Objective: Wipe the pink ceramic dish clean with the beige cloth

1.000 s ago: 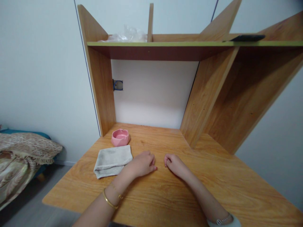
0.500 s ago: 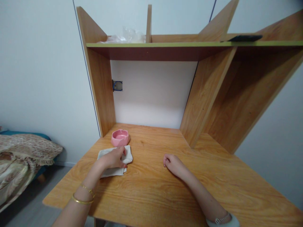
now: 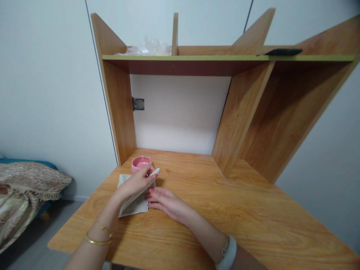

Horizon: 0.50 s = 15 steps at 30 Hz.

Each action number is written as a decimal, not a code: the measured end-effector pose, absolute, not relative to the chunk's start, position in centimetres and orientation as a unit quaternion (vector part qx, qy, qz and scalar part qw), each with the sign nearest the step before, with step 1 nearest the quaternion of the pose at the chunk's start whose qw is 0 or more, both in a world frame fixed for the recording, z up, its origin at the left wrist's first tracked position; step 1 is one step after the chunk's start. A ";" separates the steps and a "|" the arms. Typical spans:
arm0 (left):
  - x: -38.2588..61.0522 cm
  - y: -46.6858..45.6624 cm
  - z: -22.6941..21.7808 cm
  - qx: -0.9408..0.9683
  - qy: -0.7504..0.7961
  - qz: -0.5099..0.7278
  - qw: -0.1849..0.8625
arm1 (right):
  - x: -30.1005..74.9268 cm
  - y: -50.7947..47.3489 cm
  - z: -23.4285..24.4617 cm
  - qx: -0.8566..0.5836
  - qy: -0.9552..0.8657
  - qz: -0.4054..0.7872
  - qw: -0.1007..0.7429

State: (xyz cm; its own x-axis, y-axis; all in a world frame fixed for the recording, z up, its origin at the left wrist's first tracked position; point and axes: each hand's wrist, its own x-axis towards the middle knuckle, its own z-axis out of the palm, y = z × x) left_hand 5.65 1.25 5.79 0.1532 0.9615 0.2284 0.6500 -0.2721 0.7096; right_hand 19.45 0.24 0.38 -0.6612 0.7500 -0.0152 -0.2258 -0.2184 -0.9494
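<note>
A light grey folded cloth [image 3: 137, 207] lies at the left of the wooden desk. My left hand [image 3: 137, 183] is closed on its upper right corner between thumb and fingers, and that part of the cloth is raised off the desk. At the cloth's right edge, my right hand [image 3: 170, 204] rests with fingers stretched out, their tips touching the cloth. Just behind my left hand stands a pink faceted bowl [image 3: 137, 168], partly covered by that hand.
The wooden desk [image 3: 197, 232] carries a hutch with upright panels [image 3: 242, 120]. On its upper shelf [image 3: 202, 58] are a clear plastic bag [image 3: 152, 47] and a dark flat object [image 3: 284, 52]. An open wall socket box [image 3: 138, 104] shows wires. Left is a bed with a patterned blanket [image 3: 33, 180].
My right hand has moved left across the desk to the cloth, its fingers opening from a loose curl. My left hand has lifted the cloth's upper right corner.
</note>
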 end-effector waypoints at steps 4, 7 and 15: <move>6.1 1.1 6.3 0.709 0.493 0.348 0.365 | 16.2 0.1 0.7 -0.163 -0.460 0.776 0.399; 4.5 1.7 6.3 0.689 0.456 0.317 0.466 | 15.2 0.6 0.3 -0.198 -0.388 0.792 0.427; -2.5 7.7 3.9 0.521 0.717 0.389 0.252 | 14.5 1.3 -0.8 -0.317 -0.302 0.810 0.391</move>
State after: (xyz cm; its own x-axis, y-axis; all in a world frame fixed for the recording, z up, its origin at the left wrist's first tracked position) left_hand -2.48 7.70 3.90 -0.3306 0.9428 0.0438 0.5497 0.1546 0.8210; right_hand 14.54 1.32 -0.80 -0.4938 0.8242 -0.2771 -0.4414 -0.5122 -0.7368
